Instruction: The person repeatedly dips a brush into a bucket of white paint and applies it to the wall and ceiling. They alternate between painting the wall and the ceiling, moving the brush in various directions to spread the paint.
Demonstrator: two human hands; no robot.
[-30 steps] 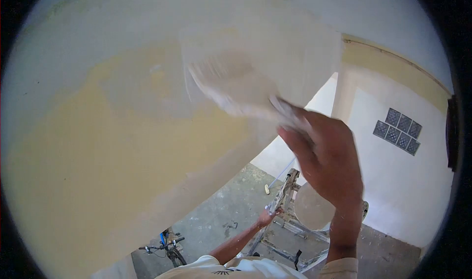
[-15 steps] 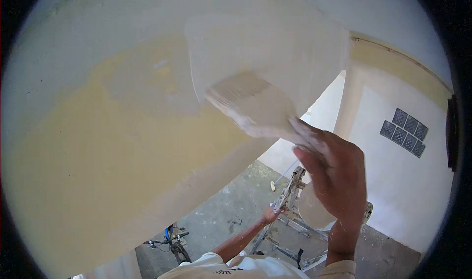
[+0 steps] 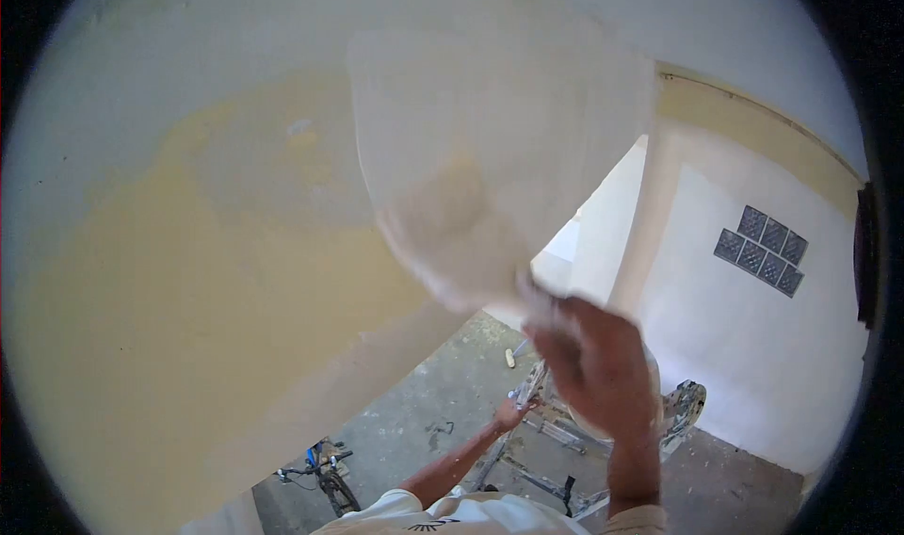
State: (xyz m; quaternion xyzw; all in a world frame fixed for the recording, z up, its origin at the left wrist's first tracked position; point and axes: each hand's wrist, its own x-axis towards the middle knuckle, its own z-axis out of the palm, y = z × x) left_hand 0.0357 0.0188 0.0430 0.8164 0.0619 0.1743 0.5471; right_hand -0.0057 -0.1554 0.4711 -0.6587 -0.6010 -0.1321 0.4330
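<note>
My right hand (image 3: 603,361) is closed around the handle of a wide, whitish paintbrush (image 3: 466,257), blurred by motion. The bristles lie against the wall (image 3: 235,299), at the lower part of a pale, wet-looking patch (image 3: 424,111) with a distinct left edge. Yellow paint covers much of the wall to the left of the brush. Lower down, my left hand (image 3: 511,413) grips the upper part of a paint-spattered ladder (image 3: 532,384). A round, pale container at the ladder is mostly hidden behind my right hand and wrist.
A bicycle (image 3: 334,478) stands on the grey floor (image 3: 405,422) far below. A roller (image 3: 510,357) lies near the ladder. On the right, a white wall (image 3: 697,347) has dark patterned vent blocks (image 3: 761,251). The wall's slanting lower edge runs close to the brush.
My right hand and the brush have moved down and slightly left along the wall. The view has shifted a little. My left hand stays on the ladder.
</note>
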